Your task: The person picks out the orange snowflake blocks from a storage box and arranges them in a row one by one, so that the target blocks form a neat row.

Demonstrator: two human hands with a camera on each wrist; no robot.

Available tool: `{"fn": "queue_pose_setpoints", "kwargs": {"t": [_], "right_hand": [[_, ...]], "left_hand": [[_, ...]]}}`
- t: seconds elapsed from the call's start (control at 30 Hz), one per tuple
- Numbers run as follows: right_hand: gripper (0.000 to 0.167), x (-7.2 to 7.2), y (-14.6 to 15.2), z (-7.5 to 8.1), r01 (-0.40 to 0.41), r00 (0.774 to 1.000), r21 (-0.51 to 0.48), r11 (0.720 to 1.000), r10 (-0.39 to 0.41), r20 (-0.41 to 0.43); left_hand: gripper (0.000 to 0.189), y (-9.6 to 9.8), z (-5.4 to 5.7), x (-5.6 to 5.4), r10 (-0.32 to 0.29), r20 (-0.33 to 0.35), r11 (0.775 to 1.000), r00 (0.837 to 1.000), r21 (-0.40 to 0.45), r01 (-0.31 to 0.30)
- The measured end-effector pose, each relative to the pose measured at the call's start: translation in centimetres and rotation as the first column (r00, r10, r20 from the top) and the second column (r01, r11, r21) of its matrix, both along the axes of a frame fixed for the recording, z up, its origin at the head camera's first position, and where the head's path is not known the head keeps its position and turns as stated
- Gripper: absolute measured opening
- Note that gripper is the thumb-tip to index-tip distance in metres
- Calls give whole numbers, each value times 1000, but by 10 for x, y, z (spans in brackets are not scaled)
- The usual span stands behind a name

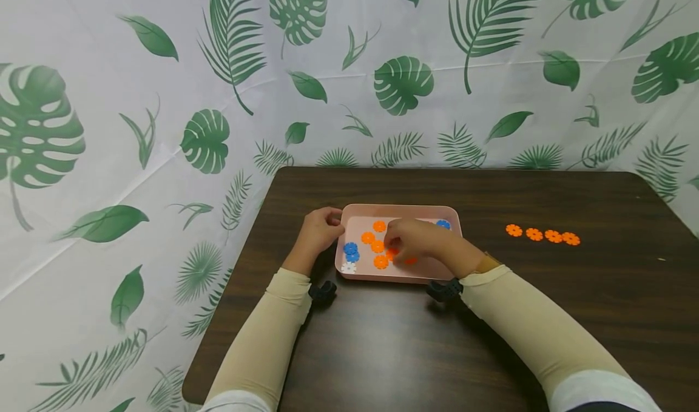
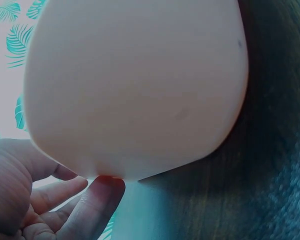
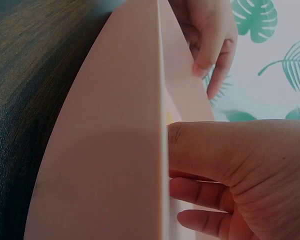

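Observation:
A pink tray [image 1: 404, 210] holds flower-shaped plastic discs: several orange discs [image 1: 381, 261], blue discs [image 1: 351, 249] at its left, another blue disc [image 1: 443, 224] at the far right corner, and a white disc [image 1: 348, 267] near the front left. My left hand [image 1: 321, 230] holds the tray's left rim; its thumb [image 2: 102, 200] presses the edge in the left wrist view. Inside the tray, my right hand [image 1: 415, 240] reaches down among the orange discs with bent fingers. Its fingertips are hidden behind the tray wall [image 3: 110, 130] in the right wrist view, so I cannot tell whether it pinches a disc.
On the dark wooden table [image 1: 382, 339], several orange discs [image 1: 534, 234] lie in a row to the right of the tray. A white cloth [image 1: 338, 114] with green leaves hangs behind the table and along its left side.

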State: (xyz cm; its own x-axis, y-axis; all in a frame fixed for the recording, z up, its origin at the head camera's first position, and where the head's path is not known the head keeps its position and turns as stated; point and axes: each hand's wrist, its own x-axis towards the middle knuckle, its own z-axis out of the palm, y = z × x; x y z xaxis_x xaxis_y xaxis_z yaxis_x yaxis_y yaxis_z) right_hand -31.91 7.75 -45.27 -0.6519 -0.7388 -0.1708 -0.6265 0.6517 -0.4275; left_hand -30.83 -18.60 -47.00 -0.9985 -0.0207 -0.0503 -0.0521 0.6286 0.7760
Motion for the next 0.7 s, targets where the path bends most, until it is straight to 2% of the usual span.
{"fn": "queue_pose_setpoints", "kwargs": {"t": [0.4, 0.7], "right_hand": [[22, 1, -3, -1, -13, 1000, 39, 999, 14, -19], [28, 7, -8, -1, 1, 1000, 84, 996, 1, -23]], "left_hand": [[45, 2, 1, 2, 8, 1, 1000, 1000, -3, -8], [44, 2, 2, 2, 7, 14, 1000, 1000, 4, -7]]}}
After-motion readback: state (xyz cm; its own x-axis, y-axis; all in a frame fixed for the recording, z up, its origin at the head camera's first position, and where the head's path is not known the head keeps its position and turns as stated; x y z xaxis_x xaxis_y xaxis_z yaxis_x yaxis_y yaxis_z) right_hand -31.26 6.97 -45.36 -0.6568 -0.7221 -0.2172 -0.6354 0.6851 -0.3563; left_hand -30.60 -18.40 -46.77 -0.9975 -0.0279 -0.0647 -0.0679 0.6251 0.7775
